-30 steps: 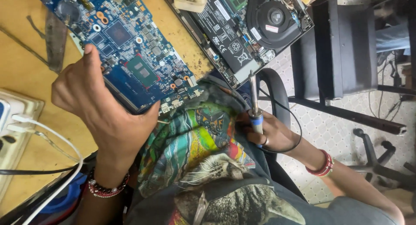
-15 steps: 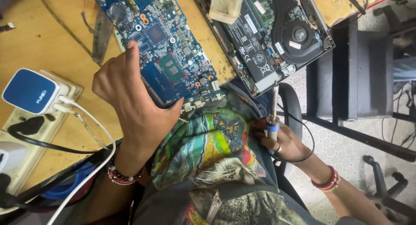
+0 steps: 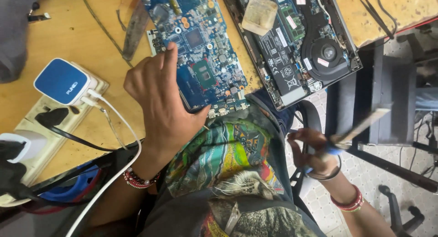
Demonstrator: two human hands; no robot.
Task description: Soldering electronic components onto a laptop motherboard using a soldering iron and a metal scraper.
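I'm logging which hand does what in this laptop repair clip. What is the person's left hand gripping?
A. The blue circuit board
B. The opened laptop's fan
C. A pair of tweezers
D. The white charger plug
A: the left hand clasps the near edge of the blue circuit board on the wooden table, while the right hand holds a blue-handled tool off to the side.

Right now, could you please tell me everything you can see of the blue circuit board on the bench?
The blue circuit board lies flat on the wooden bench, its near edge at the bench's front edge. It is bare, dotted with chips, a shiny central processor, small round parts and connectors along the near edge. The left hand grips its near left edge, index finger lying along the edge. An opened laptop base lies beside it on the right.
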